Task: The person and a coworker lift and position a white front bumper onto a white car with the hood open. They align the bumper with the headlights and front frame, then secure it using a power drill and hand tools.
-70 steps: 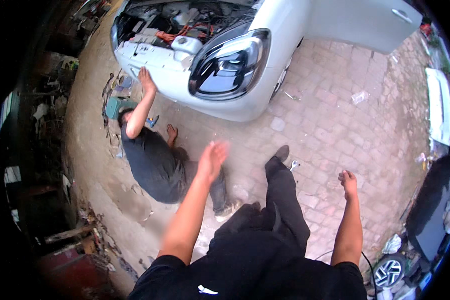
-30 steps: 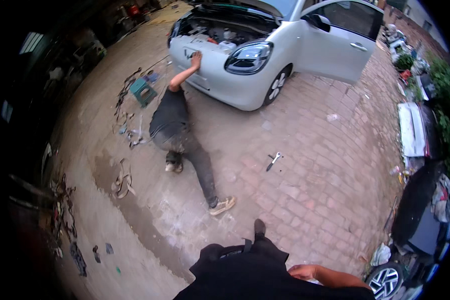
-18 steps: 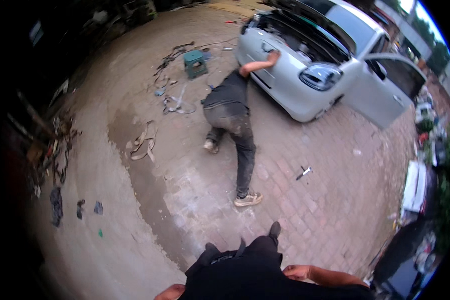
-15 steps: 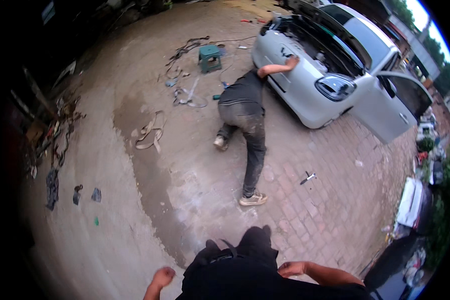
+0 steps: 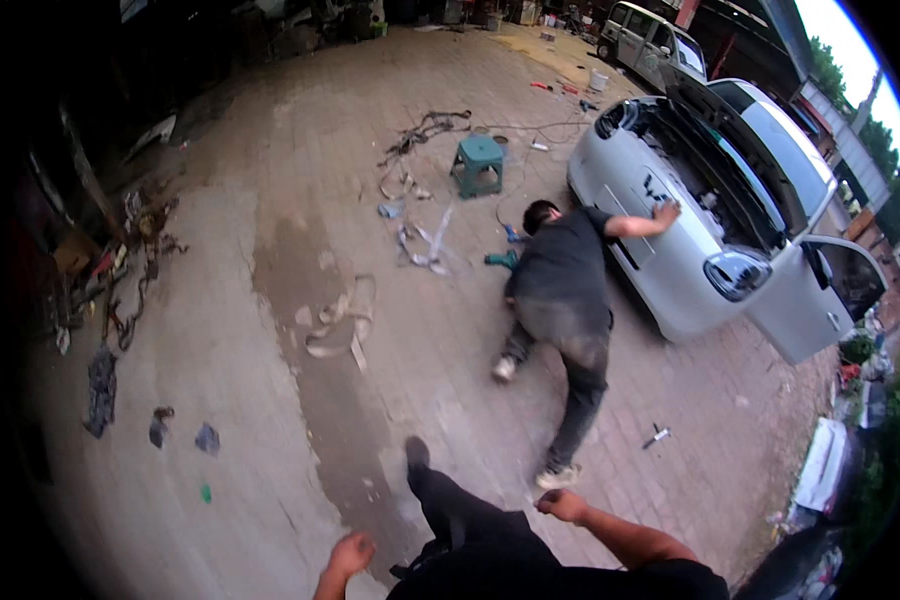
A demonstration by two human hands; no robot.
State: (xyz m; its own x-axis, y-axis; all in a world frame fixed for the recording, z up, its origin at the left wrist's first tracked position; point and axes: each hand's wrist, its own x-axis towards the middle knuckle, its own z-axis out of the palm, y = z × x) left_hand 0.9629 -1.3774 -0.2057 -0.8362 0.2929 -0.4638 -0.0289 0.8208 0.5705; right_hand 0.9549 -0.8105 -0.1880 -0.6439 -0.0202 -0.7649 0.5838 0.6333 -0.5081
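Observation:
My left hand (image 5: 352, 553) hangs low beside my dark trousers, fingers loosely curled, with nothing visible in it. Over the paving on the other side, my right hand (image 5: 563, 505) is also curled closed; no object shows in it. It is nearest to the shoe of a co-worker (image 5: 567, 290) in dark clothes. That person bends low at the front of a white car (image 5: 660, 235), one hand resting on its front edge. The hood (image 5: 735, 150) is raised and a front door (image 5: 815, 300) stands wide. A green power tool (image 5: 502, 259) lies by the co-worker's head.
A green plastic stool (image 5: 478, 165) stands left of the car, near dark straps (image 5: 430, 130) and a cable. A pale strap (image 5: 345, 325) lies ahead to the left. Rightward, a small T-shaped tool (image 5: 657, 436) lies on bricks. A small van (image 5: 655, 42) is parked behind.
I have stepped forward, one leg now stretched ahead. The car, stool and co-worker appear further right and lower in view. My right hand has risen. The co-worker's hand remains on the car.

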